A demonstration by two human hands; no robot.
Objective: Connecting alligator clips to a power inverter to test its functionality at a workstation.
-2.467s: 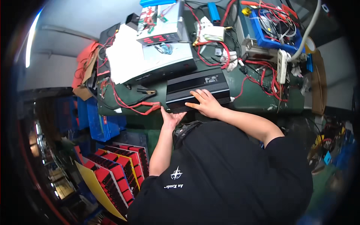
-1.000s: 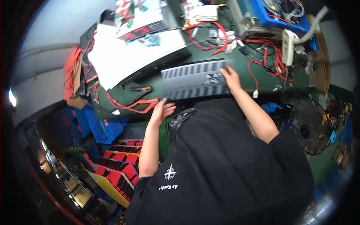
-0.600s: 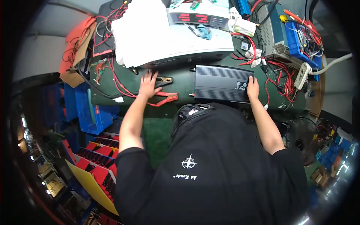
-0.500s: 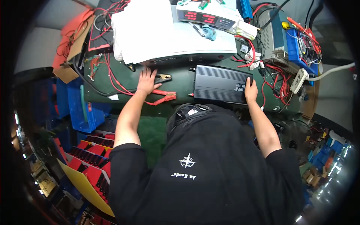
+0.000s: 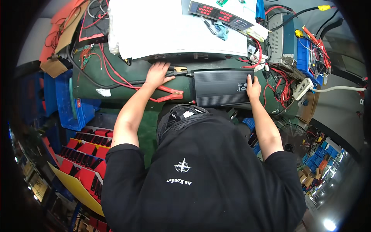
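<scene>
My right hand (image 5: 253,89) grips the right end of a black ribbed power inverter (image 5: 218,88), its thumb on top. The inverter lies on the green bench, terminals at its left end. My left hand (image 5: 157,75) is around the handles of a black battery clamp (image 5: 178,69), thumb stretched along the near side; the palm hides part of the grip. The clamp's copper jaws point toward the inverter's far left terminal; whether they touch it I cannot tell. A red battery clamp (image 5: 172,94) lies nearer me, close to the red terminal.
Behind stands a large white-topped box (image 5: 154,34) carrying a meter with red digits (image 5: 220,16). At right are a grey instrument (image 5: 280,42), a white power strip (image 5: 302,89) and tangled red wires (image 5: 284,85). A blue bin (image 5: 73,112) hangs at the left edge.
My left hand has moved right with the black clamp, closer to the inverter, and its fingers have drawn together. The red clamp has shifted right too. My right hand still holds the inverter.
</scene>
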